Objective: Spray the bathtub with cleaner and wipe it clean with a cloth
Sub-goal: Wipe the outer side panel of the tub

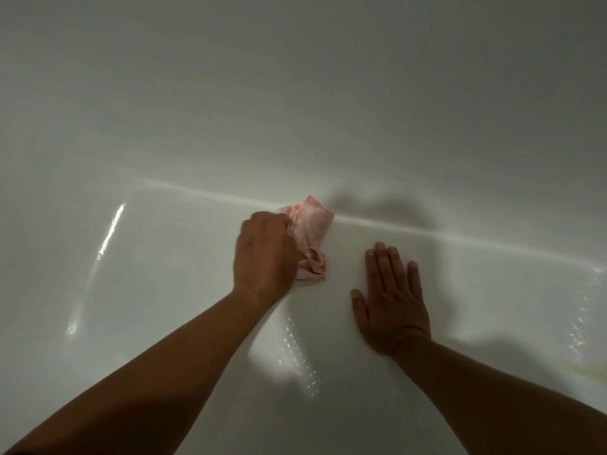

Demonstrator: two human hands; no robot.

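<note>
Under left hand [264,254], cloth [313,224] (right hand [392,307] beside)

You are in a bathroom, leaning over the inside of a bathtub [164,274]. Nearly all you see is its smooth, glossy white shell. A flat floor bends up into a sloped wall along a soft moulded crease [460,240], and there is a rounded corner at the left. The surface is wet: streaks of light shine on it, and small droplets [297,353] bead on the floor of the tub. The light is dim and greyish. A crumpled pink cloth [313,224] lies against the crease, the sort of rag used for household cleaning. Whether the bathroom belongs to a home or to some other building cannot be told.
</note>
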